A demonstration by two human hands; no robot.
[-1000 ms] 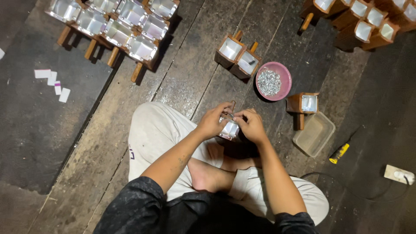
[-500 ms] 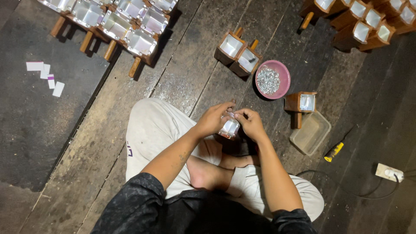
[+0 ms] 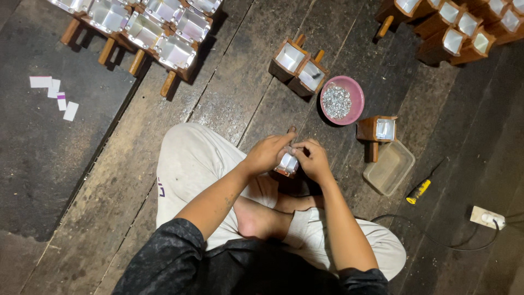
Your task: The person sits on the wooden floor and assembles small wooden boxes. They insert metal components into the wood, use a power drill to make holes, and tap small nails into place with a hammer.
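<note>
I sit cross-legged on a dark plank floor. Both hands meet in front of my knees on a small wooden scoop-like box with a shiny metal lining (image 3: pixel 287 164). My left hand (image 3: pixel 267 154) grips its left side, fingers curled over the top. My right hand (image 3: pixel 312 160) holds the right side with fingertips pressed at the lining's edge. A pink bowl (image 3: pixel 353 90) of small silvery bits stands just beyond my hands.
Two more lined boxes (image 3: pixel 299 65) lie beside the bowl, another (image 3: pixel 377 130) to its right near a clear plastic tray (image 3: pixel 389 167). Rows of finished boxes sit top left (image 3: pixel 143 27) and top right (image 3: pixel 456 27). A yellow-handled screwdriver (image 3: pixel 418 191), a power strip (image 3: pixel 487 217) and paper slips (image 3: pixel 54 93) lie about.
The view has drifted slightly; my hands stay on the box, with the fingers of my right hand shifting a little along its edge.
</note>
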